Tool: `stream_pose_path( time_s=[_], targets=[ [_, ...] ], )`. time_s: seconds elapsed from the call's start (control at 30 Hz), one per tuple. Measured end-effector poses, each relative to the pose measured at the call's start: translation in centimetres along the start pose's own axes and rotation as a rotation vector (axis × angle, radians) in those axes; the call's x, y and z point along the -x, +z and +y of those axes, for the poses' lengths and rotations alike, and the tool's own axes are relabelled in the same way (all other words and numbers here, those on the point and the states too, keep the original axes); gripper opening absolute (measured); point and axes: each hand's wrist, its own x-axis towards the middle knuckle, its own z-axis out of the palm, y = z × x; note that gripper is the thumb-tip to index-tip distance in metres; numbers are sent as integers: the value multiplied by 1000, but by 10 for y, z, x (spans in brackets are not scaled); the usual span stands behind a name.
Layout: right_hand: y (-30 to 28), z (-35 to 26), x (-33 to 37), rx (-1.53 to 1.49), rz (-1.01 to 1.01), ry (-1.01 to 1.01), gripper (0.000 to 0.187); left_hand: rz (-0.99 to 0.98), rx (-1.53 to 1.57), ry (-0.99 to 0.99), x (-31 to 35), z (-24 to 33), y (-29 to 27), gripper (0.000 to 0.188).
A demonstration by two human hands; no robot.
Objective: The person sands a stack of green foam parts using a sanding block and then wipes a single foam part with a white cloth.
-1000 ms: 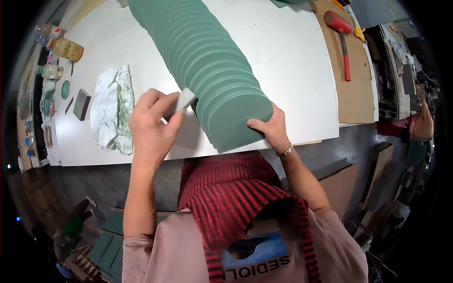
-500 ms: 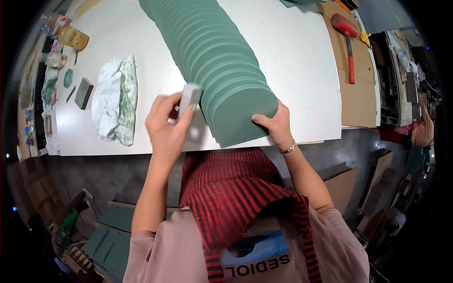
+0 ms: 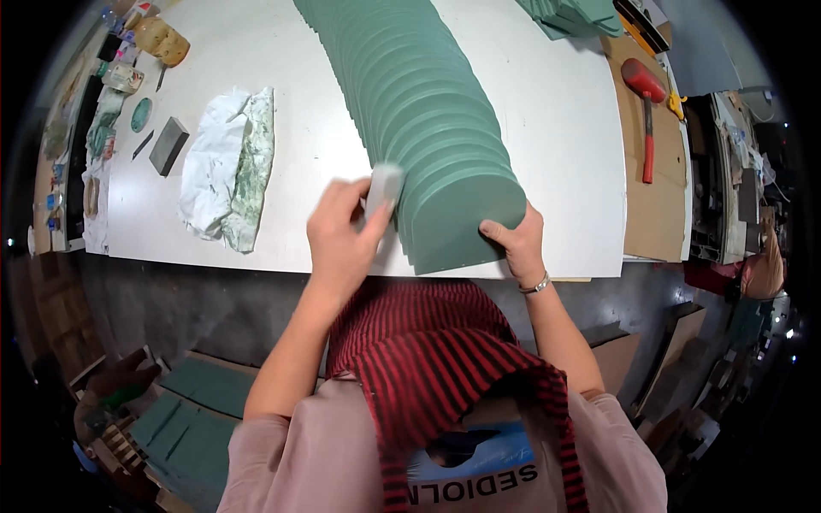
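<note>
A long overlapping row of green flat pieces with rounded ends point(image 3: 466, 214) runs from the near table edge to the far side, fanned like shingles. My left hand point(image 3: 340, 235) pinches a small light-grey block point(image 3: 387, 185), slightly blurred, against or right beside the left edges of the nearest pieces; I cannot tell whether it touches. On the other side, my right hand point(image 3: 520, 244) grips the near right corner of the row, thumb on top of the uppermost piece and fingers out of sight beneath. A watch is on that wrist.
Left on the white table point(image 3: 316, 128) lie a crumpled, green-stained white cloth point(image 3: 227, 171), a grey rectangular block point(image 3: 169, 146) and a green oval point(image 3: 141, 114). Bottles point(image 3: 161, 41) stand farther back. A red mallet point(image 3: 644, 79) rests on brown board at right; more green pieces point(image 3: 569, 17) lie far right.
The whole view has shifted, so table things appear farther right. My left hand still holds the block along the left edges, and my right hand keeps its grip on the corner.
</note>
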Motion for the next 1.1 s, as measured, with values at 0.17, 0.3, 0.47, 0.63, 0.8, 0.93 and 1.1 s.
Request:
stream_pose_path(
  time_s=[0.17, 0.3, 0.47, 0.63, 0.8, 0.93, 1.1],
  targets=[
    [1, 2, 0, 9, 6, -20, 58, 28, 22, -99, 18, -23, -4, 27],
    [2, 0, 1, 54, 19, -16, 57, 106, 47, 93, -13, -2, 1, 24],
    [5, 1, -2, 97, 75, -107, 57, 56, -22, -86, 20, -29, -2, 26],
    [3, -3, -2, 154, 63, -83, 58, -95, 596, -468, 21, -2, -9, 24],
    [3, -6, -1, 121, 58, -40, 57, -236, 879, -634, 53, -6, -1, 30],
    [3, -9, 0, 117, 56, -20, 55, -233, 923, -611, 55, -7, 3, 30],
    [-2, -10, 0, 167, 37, 19, 54, -260, 881, -585, 51, -6, 3, 30]
  ],
)
